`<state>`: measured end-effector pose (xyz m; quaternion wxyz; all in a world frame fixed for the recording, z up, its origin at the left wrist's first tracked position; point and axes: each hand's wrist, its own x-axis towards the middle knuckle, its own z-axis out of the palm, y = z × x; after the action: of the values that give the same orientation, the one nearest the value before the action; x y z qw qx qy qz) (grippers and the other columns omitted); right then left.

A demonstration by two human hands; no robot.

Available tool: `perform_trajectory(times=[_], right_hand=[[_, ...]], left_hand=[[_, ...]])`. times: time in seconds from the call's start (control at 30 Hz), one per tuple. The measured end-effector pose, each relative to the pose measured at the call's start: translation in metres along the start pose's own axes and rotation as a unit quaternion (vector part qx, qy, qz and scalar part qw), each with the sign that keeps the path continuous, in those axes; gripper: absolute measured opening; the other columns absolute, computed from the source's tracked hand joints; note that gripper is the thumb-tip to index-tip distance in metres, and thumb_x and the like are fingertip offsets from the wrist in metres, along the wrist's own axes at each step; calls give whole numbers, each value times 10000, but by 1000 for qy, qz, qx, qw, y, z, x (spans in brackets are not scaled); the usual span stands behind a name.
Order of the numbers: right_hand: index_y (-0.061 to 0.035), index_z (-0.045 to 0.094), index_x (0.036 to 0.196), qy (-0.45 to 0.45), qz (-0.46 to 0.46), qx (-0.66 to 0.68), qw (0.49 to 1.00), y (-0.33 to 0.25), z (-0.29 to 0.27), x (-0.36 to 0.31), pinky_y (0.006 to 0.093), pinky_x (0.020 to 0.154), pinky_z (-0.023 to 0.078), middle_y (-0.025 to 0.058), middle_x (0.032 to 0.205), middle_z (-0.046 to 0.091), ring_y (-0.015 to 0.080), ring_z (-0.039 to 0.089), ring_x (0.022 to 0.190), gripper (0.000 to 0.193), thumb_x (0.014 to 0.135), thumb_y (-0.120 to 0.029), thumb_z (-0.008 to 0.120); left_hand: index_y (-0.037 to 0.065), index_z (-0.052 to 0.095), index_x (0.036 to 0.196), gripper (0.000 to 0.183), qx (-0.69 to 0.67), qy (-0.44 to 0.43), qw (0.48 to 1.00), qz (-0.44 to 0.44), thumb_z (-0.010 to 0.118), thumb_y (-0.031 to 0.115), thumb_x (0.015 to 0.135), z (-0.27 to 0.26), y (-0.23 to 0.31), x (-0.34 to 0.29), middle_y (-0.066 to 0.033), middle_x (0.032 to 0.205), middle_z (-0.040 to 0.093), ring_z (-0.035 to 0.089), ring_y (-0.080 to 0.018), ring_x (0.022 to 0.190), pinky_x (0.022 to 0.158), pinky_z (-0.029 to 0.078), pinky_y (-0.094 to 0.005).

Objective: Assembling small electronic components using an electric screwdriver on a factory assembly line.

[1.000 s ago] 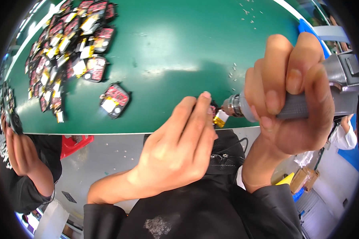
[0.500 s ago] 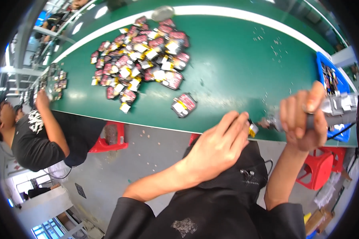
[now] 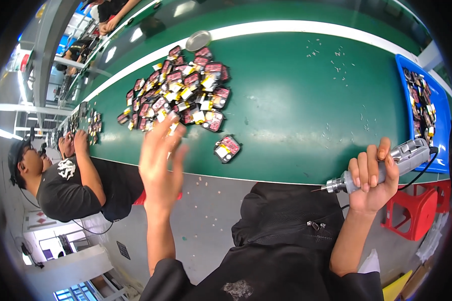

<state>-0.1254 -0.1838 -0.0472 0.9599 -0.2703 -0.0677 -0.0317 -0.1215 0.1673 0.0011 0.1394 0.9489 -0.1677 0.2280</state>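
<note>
My right hand (image 3: 374, 178) is wrapped round a grey electric screwdriver (image 3: 407, 156); its thin bit points left, just past the table's near edge. Smeared by motion, my left hand (image 3: 160, 163) has its fingers stretched out and apart, at the near side of a pile of small black-cased modules (image 3: 178, 88). These modules carry reddish circuit boards with yellow and silvery-white patches. I see nothing in that hand; its fingertips overlap the pile's edge, and I cannot tell whether they touch it. One single module (image 3: 228, 149) lies apart, between the pile and the table's near edge.
A blue tray (image 3: 439, 105) at the right holds several modules. Small pale bits (image 3: 339, 62) are scattered on the green table (image 3: 281, 120). Behind the pile sits a round metal dish (image 3: 199, 40). A co-worker (image 3: 68, 185) sits at the left; a red stool (image 3: 412, 213) stands at the right.
My left hand has swung left from beside the screwdriver tip to the pile. A small silver-and-yellow piece at its fingers no longer shows. The screwdriver in my right hand has dropped slightly.
</note>
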Motion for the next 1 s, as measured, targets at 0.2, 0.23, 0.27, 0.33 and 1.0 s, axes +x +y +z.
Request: perform_trajectory(times=[0.2,0.23,0.27,0.33,1.0], right_hand=[[-62,469,927,-4,6,-6,1000,-1,-3,-4,270,453,354,6,568,435,106,379,426,105,948,-164,457],[-62,469,927,-2,8,-5,1000,-2,-3,-4,270,453,354,6,568,435,106,379,426,105,948,-164,457],[-61,468,929,-4,9,-3,1000,-3,-3,-5,271,453,355,8,570,438,108,381,430,107,949,-165,456],[-61,467,931,-3,11,-4,1000,-3,-3,-6,271,452,356,10,572,440,110,383,434,108,950,-166,455],[-61,458,942,2,21,3,1000,0,-1,-8,284,473,392,16,604,471,117,425,471,118,959,-178,457]], left_hand=[[-7,651,1093,434,-97,-139,984,59,743,-47,670,23,32,0,-163,1252,596,580,-354,1132,941,477,-422],[-7,651,1093,434,-97,-142,983,58,743,-47,670,27,33,-1,-163,1252,596,580,-354,1132,941,477,-422],[-4,649,1107,445,-100,-135,984,61,740,-47,673,31,33,-2,-165,1261,591,580,-355,1129,935,480,-422],[15,653,1140,491,-87,-123,986,75,764,-28,663,36,35,-1,-165,1255,584,595,-338,1057,873,515,-396],[-6,659,1050,481,-204,-38,976,71,828,143,625,74,80,-6,-161,1065,595,582,-320,891,732,504,-398]])
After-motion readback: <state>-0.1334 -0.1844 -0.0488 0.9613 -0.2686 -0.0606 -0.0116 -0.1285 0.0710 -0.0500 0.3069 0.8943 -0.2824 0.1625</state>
